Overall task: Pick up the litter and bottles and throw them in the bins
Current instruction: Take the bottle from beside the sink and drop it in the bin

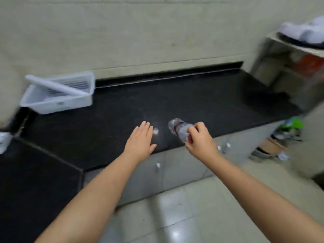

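Note:
A crumpled clear plastic bottle (178,128) with a red label lies tilted over the front of the black counter (192,102). My right hand (199,139) is shut on its near end, the base pointing away from me. My left hand (141,142) hovers flat, palm down and fingers apart, just left of the bottle and holds nothing. A small white scrap (155,131) lies on the counter beside my left fingertips. To the right, on the floor, stand bins (273,144) with mixed rubbish, blurred.
A white plastic basket (57,95) with a white roll across it sits at the counter's back left. Grey cupboard doors (175,165) run under the counter. A shelf unit (298,55) with white things on top stands at the right. Pale floor tiles lie below.

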Tool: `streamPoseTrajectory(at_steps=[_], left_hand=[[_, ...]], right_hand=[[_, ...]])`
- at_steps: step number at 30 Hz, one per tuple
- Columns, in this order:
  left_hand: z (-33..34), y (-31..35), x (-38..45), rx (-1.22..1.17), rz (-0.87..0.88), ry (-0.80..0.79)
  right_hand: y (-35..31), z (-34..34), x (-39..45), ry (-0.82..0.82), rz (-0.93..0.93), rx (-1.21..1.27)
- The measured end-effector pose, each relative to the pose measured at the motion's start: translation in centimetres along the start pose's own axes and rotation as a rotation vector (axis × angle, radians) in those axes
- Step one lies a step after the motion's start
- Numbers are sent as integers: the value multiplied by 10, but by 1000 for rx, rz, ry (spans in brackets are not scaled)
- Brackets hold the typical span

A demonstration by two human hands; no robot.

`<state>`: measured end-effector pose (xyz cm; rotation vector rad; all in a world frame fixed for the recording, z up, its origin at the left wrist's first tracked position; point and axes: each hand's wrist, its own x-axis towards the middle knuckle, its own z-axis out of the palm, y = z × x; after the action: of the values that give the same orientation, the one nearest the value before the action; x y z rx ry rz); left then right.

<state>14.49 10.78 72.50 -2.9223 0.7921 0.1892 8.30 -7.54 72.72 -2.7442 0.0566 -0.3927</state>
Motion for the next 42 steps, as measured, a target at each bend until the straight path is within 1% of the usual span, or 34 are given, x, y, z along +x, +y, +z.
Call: streamPoseTrajectory(at_steps=[2, 5, 9, 12, 14, 17, 20, 24, 27, 28, 29, 31, 32, 33, 35, 36, 37, 40, 42], left_hand=[[-13, 89, 28, 27, 161, 25], [-25, 235, 50, 30, 367, 16], [-33, 429, 49, -8, 647, -3], [-35, 562, 34, -10, 859, -2], [-32, 637, 23, 3, 987, -11], [-20, 732, 10, 57, 1151, -35], [-5, 822, 12, 99, 1275, -68], [22, 950, 37, 179, 1393, -99], [52, 1048, 63, 290, 1459, -153], [63, 1081, 70, 327, 1479, -160], [74, 1112, 77, 365, 1500, -174], [99, 1165, 84, 433, 1556, -218], [114, 1190, 85, 463, 1592, -244], [131, 1212, 85, 487, 1621, -274], [176, 1251, 88, 507, 1638, -339], [201, 1265, 89, 522, 1639, -382], [229, 1277, 90, 541, 1642, -420], [320, 1303, 91, 615, 1693, -494], [377, 1310, 91, 663, 1689, -556]], right_hand=[[81, -41, -37, 31, 124, -34], [196, -102, -111, 100, 333, -83], [312, -183, -234, 273, 634, -132], [382, -233, -323, 405, 845, -179], [418, -256, -375, 464, 984, -198], [459, -277, -445, 447, 1249, -199], [500, -287, -505, 421, 1486, -147], [572, -288, -569, 482, 1780, -69], [634, -277, -598, 403, 1992, 59], [657, -274, -604, 407, 2065, 81], [680, -270, -609, 422, 2100, 59], [725, -254, -622, 536, 2151, 44], [746, -248, -627, 542, 2225, 122], [764, -237, -633, 509, 2276, 187], [802, -206, -650, 434, 2357, 329], [820, -189, -657, 419, 2389, 388], [837, -170, -664, 438, 2399, 438], [888, -106, -687, 480, 2444, 506], [916, -62, -705, 410, 2493, 492]])
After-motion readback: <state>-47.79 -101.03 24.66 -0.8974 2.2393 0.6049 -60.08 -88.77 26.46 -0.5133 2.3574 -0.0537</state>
